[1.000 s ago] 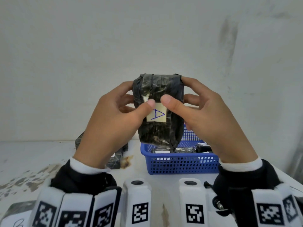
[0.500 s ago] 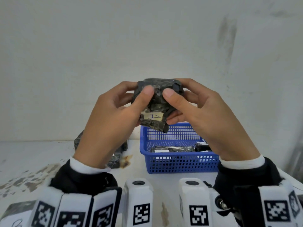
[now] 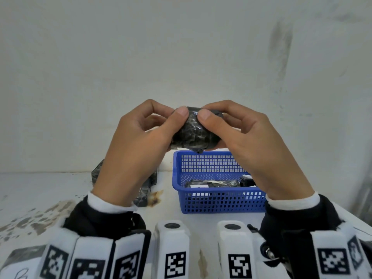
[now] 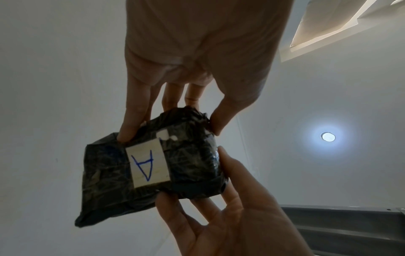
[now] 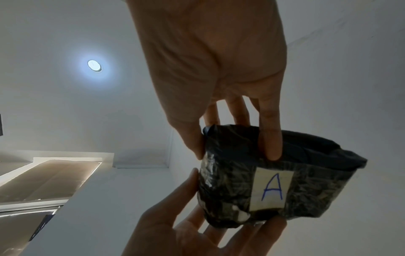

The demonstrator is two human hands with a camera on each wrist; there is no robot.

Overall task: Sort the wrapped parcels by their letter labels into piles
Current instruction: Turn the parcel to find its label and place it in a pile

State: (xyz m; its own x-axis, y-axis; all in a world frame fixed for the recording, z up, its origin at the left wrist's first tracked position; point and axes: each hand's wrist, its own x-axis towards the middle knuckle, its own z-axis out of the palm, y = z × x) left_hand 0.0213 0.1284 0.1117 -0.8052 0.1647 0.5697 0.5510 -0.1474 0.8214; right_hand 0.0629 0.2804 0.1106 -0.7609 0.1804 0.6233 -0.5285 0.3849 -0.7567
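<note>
1. Black-wrapped parcel (image 3: pixel 191 131) is held up between both hands, above the blue basket (image 3: pixel 217 202).
2. Left hand (image 3: pixel 132 158) and right hand (image 3: pixel 259 156) each pinch it, thumbs on top and fingers beneath.
3. Its paper label (image 4: pixel 148 166), marked with a blue "A", faces down toward the wrists.
4. More wrapped parcels (image 3: pixel 145 193) lie on the table (image 3: pixel 40 190) below the left hand; others sit in the basket.

The tabletop (image 3: pixel 30 190) is viewed downward from the head; the parcel (image 4: pixel 151 164) is seen closely from below by both wrist views.
</note>
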